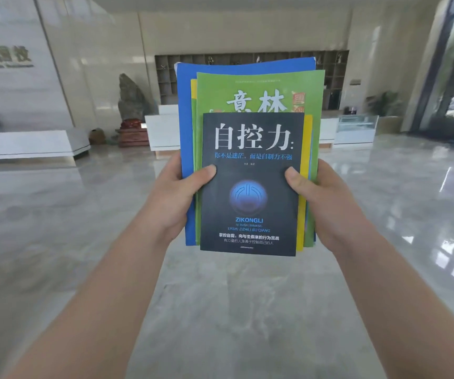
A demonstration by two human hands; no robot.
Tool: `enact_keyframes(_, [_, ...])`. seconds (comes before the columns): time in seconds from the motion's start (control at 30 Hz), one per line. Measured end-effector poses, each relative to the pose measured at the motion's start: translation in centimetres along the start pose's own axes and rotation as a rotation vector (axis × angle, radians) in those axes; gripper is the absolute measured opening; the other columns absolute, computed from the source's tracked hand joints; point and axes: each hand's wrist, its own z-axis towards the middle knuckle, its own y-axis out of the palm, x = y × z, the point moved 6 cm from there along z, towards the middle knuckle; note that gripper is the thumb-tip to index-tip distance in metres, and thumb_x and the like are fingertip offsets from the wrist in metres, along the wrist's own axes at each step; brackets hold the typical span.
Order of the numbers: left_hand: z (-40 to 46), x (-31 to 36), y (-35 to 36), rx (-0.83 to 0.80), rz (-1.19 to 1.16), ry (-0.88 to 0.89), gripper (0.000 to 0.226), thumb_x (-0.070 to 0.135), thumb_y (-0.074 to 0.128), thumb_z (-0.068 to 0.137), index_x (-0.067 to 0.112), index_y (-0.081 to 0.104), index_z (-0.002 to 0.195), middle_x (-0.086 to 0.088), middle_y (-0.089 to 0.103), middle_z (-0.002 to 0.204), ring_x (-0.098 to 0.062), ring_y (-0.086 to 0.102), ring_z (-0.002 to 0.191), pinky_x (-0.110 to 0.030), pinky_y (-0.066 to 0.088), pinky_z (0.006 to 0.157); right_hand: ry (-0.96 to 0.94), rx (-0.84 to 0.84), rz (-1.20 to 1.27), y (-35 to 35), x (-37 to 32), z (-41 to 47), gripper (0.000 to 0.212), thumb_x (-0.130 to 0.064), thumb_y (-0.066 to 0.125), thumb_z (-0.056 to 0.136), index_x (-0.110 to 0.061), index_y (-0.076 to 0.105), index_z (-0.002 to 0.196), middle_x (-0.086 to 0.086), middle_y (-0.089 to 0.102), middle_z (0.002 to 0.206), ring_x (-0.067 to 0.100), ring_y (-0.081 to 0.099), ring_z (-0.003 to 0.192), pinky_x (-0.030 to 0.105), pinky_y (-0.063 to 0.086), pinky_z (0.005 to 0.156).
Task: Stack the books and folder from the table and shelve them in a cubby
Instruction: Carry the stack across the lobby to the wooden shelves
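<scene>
Setting: a large lobby with a glossy marble floor (220, 310); the person stands in the open, both bare forearms reaching forward.
Stack: books and a folder held up in front of the chest, covers facing the camera, raised over the floor and resting on nothing.
Black book (250, 187): frontmost and smallest, upright, with white Chinese title and the word ZIKONGLI under a blue globe.
Yellow book (306, 149): only a thin strip shows along the black book's right edge.
Green book (258, 88): behind those, its top half rising above the black book.
Blue folder (187, 105): at the back, the largest, showing on the left and along the top.
Left hand (176, 198): grips the stack's left edge, thumb pressed flat on the black cover; the other fingers are hidden behind, so their spread cannot be told.
Right hand (327, 203): grips the right edge the same way, thumb on the cover, fingers out of sight behind.
Cubby shelf (332, 67): a dark grid of compartments on the far wall, partly hidden by the stack; its contents are too small to make out, perhaps small ornaments.
White counter (163, 132): below the shelf, well apart from the person.
Rock (133, 99): a tall grey stone on a red stand, left of the counter.
</scene>
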Motion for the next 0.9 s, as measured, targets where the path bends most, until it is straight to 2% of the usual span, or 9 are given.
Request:
enact_keyframes(0.1, [7.0,-2.2,2.3,-0.026,0.0,0.006,0.038,0.006,0.06,0.094,0.013,0.056,0.132,-0.007,0.073,0.121,-0.023,0.072,0.102,-0.04,0.059,0.084,-0.001,0.007,0.012,-2.3,1.7,6.7,0.032,-0.027,0.064,0.095,-0.015,0.064,0.125,0.004,0.076,0.119,0.028,0.073,0.11,0.058,0.056,0.093])
enact_keyframes(0.27, [17.6,-5.5,4.9,-0.066,-0.031,-0.003,0.032,0.005,0.059,0.094,0.019,0.061,0.123,0.002,0.077,0.108,-0.015,0.075,0.093,-0.032,0.06,0.075,-0.021,0.037,0.008,-5.0,3.8,16.3,0.023,-0.022,0.061,0.098,-0.017,0.066,0.12,0.003,0.078,0.115,0.027,0.073,0.107,0.054,0.057,0.094])
enact_keyframes(0.37, [23.9,-8.2,5.8,-0.087,-0.039,-0.008,0.033,0.006,0.06,0.094,0.019,0.061,0.124,0.001,0.076,0.111,-0.016,0.074,0.095,-0.034,0.061,0.077,-0.012,0.078,0.0,-6.3,6.1,22.0,0.027,-0.025,0.063,0.096,-0.014,0.065,0.121,0.005,0.077,0.116,0.029,0.073,0.107,0.056,0.057,0.093])
enact_keyframes(0.57, [36.8,-14.9,6.0,-0.149,-0.067,-0.008,0.029,0.006,0.06,0.094,0.023,0.063,0.117,0.002,0.076,0.109,-0.015,0.074,0.093,-0.036,0.061,0.081,-0.021,0.125,-0.009,-7.3,12.2,33.5,0.03,-0.021,0.06,0.098,-0.011,0.062,0.126,0.007,0.077,0.117,0.028,0.074,0.105,0.046,0.061,0.087])
enact_keyframes(0.7, [46.8,-19.0,6.7,-0.217,-0.097,-0.016,0.027,0.006,0.061,0.093,0.025,0.063,0.112,0.01,0.078,0.099,-0.009,0.075,0.087,-0.029,0.061,0.073,-0.033,0.202,-0.005,-8.2,16.0,42.2,0.032,-0.022,0.062,0.097,-0.009,0.062,0.126,0.009,0.076,0.118,0.031,0.073,0.106,0.05,0.059,0.089])
enact_keyframes(0.9, [62.1,-23.3,11.3,-0.377,-0.09,-0.022,0.03,0.007,0.061,0.093,0.024,0.062,0.118,0.008,0.077,0.104,-0.01,0.075,0.091,-0.031,0.061,0.077,-0.062,0.349,-0.005,-11.9,18.9,54.1,0.033,-0.021,0.061,0.097,-0.009,0.061,0.128,0.01,0.076,0.119,0.031,0.073,0.107,0.049,0.059,0.089])
